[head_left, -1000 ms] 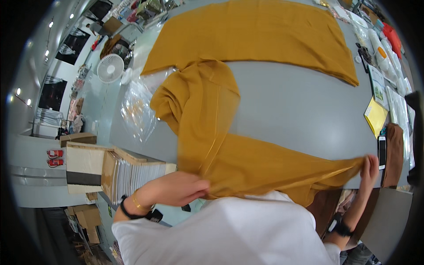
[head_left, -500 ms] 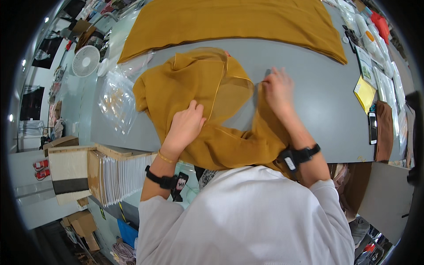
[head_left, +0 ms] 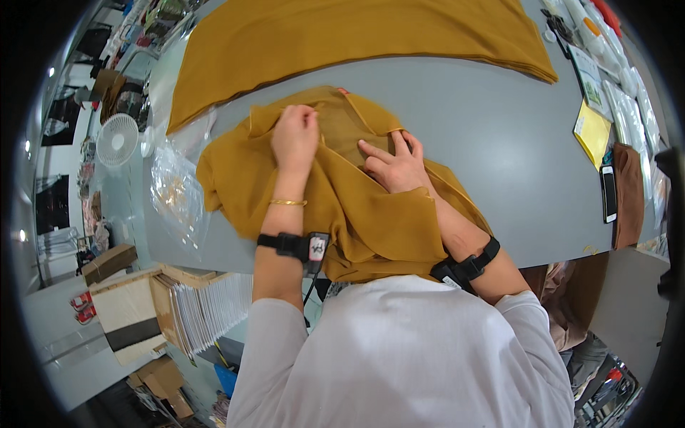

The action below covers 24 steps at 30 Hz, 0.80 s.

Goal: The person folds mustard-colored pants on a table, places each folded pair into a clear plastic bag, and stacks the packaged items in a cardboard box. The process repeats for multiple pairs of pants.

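A loose mustard-coloured cloth (head_left: 385, 228) lies rumpled on the grey table, its near side reaching my body. Part of it is thin and see-through, and a small red tag (head_left: 343, 91) shows at its far edge. My left hand (head_left: 294, 139) is closed on the cloth's upper left part, fingertips pinched and slightly blurred. Over the thin part, my right hand (head_left: 396, 165) rests with thumb and fingers spread, fingertips touching the hem. A fold of cloth lies against my right wrist. Farther away, a large flat mustard cloth (head_left: 357, 32) spans the table.
Clear plastic bags (head_left: 178, 189) lie at the table's left, near a white fan (head_left: 117, 140). To the right are a yellow packet (head_left: 592, 135), a phone (head_left: 608, 194), a folded brown cloth (head_left: 628, 196) and plastic-wrapped rolls. A box of upright white sheets (head_left: 203, 307) stands at lower left.
My left hand has moved away from me, up the cloth. My right hand has come left and nearer, bringing the right side of the cloth inward over the thin part.
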### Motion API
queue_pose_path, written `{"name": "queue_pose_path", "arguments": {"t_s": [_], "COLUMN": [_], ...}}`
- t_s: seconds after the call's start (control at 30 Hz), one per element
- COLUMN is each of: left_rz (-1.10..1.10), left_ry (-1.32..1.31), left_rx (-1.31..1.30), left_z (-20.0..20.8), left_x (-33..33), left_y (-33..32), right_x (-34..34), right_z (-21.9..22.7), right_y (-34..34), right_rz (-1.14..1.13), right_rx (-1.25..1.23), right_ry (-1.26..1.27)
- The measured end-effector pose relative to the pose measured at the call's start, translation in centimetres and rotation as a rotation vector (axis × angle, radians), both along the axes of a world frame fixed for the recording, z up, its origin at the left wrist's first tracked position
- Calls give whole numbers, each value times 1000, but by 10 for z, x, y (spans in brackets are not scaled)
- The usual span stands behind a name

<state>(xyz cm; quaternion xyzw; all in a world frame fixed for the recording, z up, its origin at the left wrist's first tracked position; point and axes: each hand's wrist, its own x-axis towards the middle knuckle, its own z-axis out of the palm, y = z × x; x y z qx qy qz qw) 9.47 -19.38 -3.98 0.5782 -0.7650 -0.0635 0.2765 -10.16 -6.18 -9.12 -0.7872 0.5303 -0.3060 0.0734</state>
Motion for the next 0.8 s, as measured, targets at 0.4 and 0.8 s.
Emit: {"name": "queue_pose_path", "arguments": {"t_s": [0.4, 0.8], "left_rz": [-300, -414], "left_ry": [588, 152], "left_rx": [31, 124], "left_z": [43, -20], "left_x": [-91, -109], "left_y": [19, 22], "right_x": [-25, -103], "right_z": [5, 55], "right_y": [-15, -14], "right_rz": [-173, -243], "right_rx": [17, 324], "right_ry": [-334, -362]}}
